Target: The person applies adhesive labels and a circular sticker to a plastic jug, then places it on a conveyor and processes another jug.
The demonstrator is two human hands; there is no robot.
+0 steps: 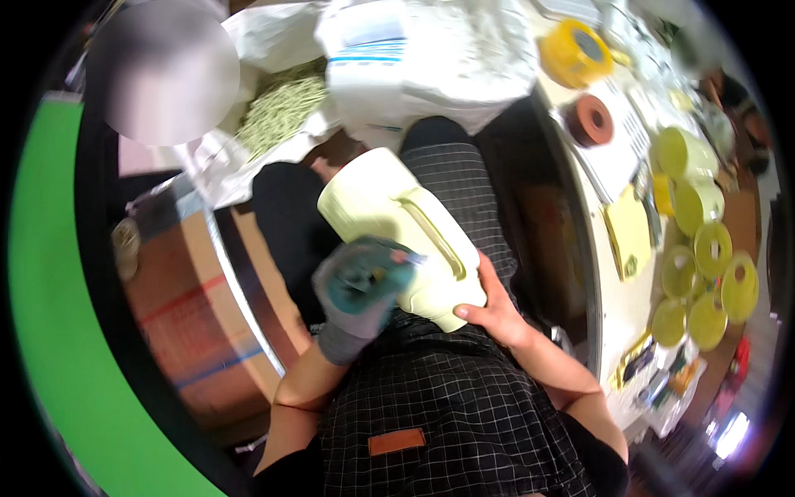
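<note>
A pale yellow plastic jug-like housing (364,195) with a long loop handle lies tilted across my lap. Its wide end points away to the left and its narrower end toward me. My bare right hand (498,313) grips the narrow end, the thumb on the near edge and the fingers mostly hidden along the right side. Over the jug's left side is my left hand (364,282), in a grey and green work glove and smeared by motion. Its fingers look closed around something small with a pinkish and blue tip (408,258), too blurred to name.
An open white bag holds many thin pale green strips (286,112). Beside it bulges a white plastic sack (447,70). The right-hand table carries a yellow tape roll (571,54), a brown roll (590,120), a yellow pad (627,232) and several yellow-green round parts (739,286). Cardboard boxes (190,331) stand left.
</note>
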